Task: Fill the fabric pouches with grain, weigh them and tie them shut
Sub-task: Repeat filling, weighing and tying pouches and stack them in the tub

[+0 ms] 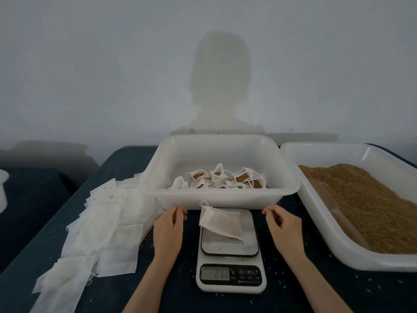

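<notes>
**Pouch on the scale, both hands off**

The dark desk (117, 288) carries everything. At the right is a big tub (320, 224) full of brown grain (370, 211). In the middle, at the far side, stands a second tub (225, 199) with several filled pouches (243, 177) inside. At the left lies a loose heap of empty pouches (99, 227).

Near the person is the scale (231, 279), and one filled pouch (222, 222) lies on its plate, still open, its string loop toward the middle tub. The display shows digits, but I cannot read them for sure.

The left hand (168, 229) and the right hand (284, 229) hover at each side of the scale, fingers loosely curled, holding nothing and touching nothing.

I think this is the weighing step. To do it well, keep both hands away until the number settles. Then lift the pouch by its mouth, so no grain spills, and pull the string tight.
</notes>
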Tool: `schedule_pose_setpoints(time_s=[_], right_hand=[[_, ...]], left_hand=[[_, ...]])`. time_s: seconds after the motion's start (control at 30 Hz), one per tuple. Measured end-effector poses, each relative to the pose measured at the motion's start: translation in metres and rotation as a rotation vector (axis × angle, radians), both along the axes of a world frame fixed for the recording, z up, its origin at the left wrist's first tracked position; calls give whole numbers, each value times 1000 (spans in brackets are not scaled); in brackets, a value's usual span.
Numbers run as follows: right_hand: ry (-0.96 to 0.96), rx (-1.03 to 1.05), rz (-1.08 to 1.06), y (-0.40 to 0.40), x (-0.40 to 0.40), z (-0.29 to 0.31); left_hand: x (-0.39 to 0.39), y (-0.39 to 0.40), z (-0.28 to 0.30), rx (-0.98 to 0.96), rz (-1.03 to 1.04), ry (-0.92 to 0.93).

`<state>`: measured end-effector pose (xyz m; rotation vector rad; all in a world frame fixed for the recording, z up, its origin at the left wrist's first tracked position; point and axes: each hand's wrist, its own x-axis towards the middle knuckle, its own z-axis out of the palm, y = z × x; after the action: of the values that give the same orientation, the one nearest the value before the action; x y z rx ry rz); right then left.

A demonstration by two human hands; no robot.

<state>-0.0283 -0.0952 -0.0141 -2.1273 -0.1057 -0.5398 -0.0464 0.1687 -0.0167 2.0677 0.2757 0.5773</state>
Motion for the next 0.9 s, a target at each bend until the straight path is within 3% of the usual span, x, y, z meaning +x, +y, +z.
schedule_pose_setpoints(time_s=[0.33, 0.53, 0.63, 0.73, 0.9], right_hand=[[-31, -32, 21, 3, -5, 2], [-175, -345, -97, 18, -7, 25], [-254, -377, 43, 44, -12, 46], [-132, -525, 203, 74, -19, 58], [5, -736, 264, 111, -17, 60]], left_hand=[[0, 1, 1, 29, -3, 7], [-1, 1, 1, 39, -1, 19], [0, 2, 0, 21, 2, 23], [0, 2, 0, -3, 0, 27], [-2, 1, 1, 5, -21, 11]])
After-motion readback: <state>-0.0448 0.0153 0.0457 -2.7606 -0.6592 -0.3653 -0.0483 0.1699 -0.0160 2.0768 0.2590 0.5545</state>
